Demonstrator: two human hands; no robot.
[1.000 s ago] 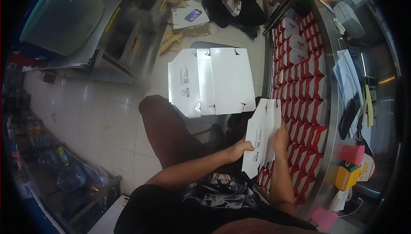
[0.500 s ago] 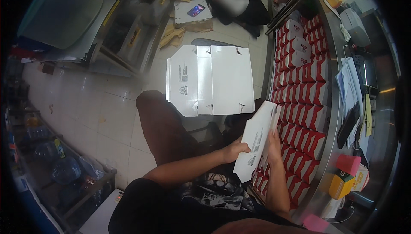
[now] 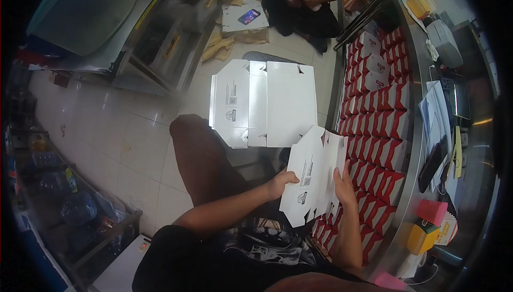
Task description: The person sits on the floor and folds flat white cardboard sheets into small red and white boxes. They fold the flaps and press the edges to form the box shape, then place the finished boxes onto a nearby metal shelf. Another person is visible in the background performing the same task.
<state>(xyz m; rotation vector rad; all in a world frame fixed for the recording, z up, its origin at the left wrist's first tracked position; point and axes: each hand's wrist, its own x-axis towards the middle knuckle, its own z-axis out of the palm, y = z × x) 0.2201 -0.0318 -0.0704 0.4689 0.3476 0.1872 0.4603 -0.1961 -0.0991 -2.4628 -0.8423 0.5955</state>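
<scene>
Between my hands is a white cardboard box blank (image 3: 315,171) with dark print on its left panel, partly opened along its creases. My left hand (image 3: 281,183) pinches its left edge, thumb on top. Along its right edge lies my right hand (image 3: 344,186), fingers stretched up and the thumb on the near face, so the card is held there. Just beyond it, a stack of flat white box blanks (image 3: 288,99) rests over my knees; the top one shows print on its left panel and notched folds. A corner of the held blank overlaps the stack.
To the right, several rows of folded red-and-white boxes (image 3: 374,115) fill a low shelf beside a metal counter (image 3: 414,147) carrying papers, a dark phone and a yellow box. Ahead, another person (image 3: 304,8) sits holding a red-and-white box, near a lit phone (image 3: 249,16) on cardboard.
The blank in my hands has unfolded wider and turned more toward me; my left hand moved slightly left. The other person's arm and red-and-white box have come into clearer view.
</scene>
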